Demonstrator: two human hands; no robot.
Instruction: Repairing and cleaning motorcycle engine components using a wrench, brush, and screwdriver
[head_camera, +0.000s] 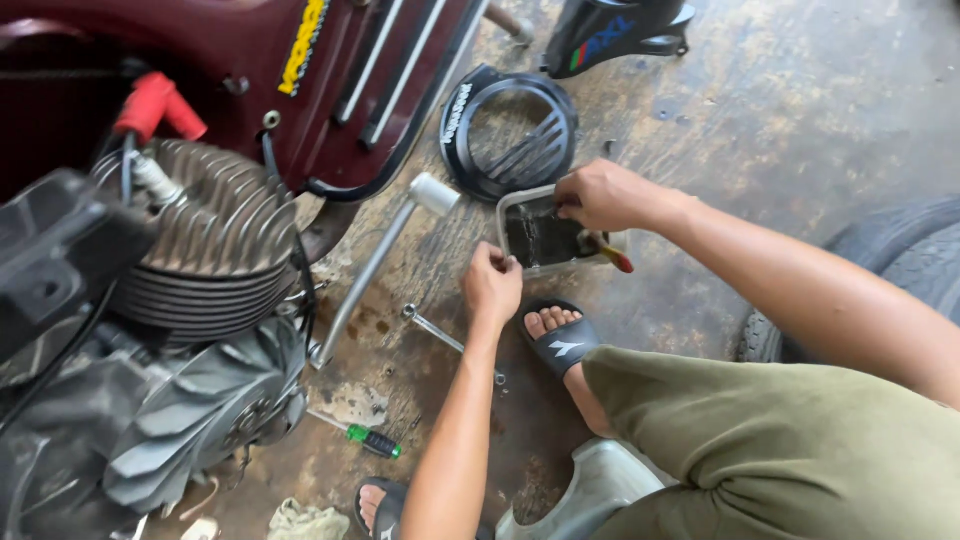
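The small clear plastic tray (520, 205) with dark liquid inside stands on the stained concrete floor (760, 130), and I take it as the landmark for everything else. The right hand (600, 195) rests on the far rim of the tray, fingers curled down and pinched together; it seems to hold something small over the liquid, but I cannot tell what it is. The left hand (492, 283) is at the near left corner of the tray, closed into a loose fist with thumb and fingers pressed together, as if it grips a tiny part that is hidden from view. A tool with a red handle (615, 260) sticks out at the right side of the tray, just under the right wrist.

Just behind the tray lies a round black fan cover (508, 130) with slots. To the left of the tray a long metal bar (375, 275) with a pale cylindrical end lies slanted, and near it, in front of the tray, a slim wrench (440, 335) lies on the floor. Directly in front of the tray is a foot in a black sandal (562, 345). Further left stands the engine with a finned cylinder (225, 240), and a small screwdriver with a green handle (372, 440) lies well in front and left of the tray. A tyre (900, 260) is far to the right.
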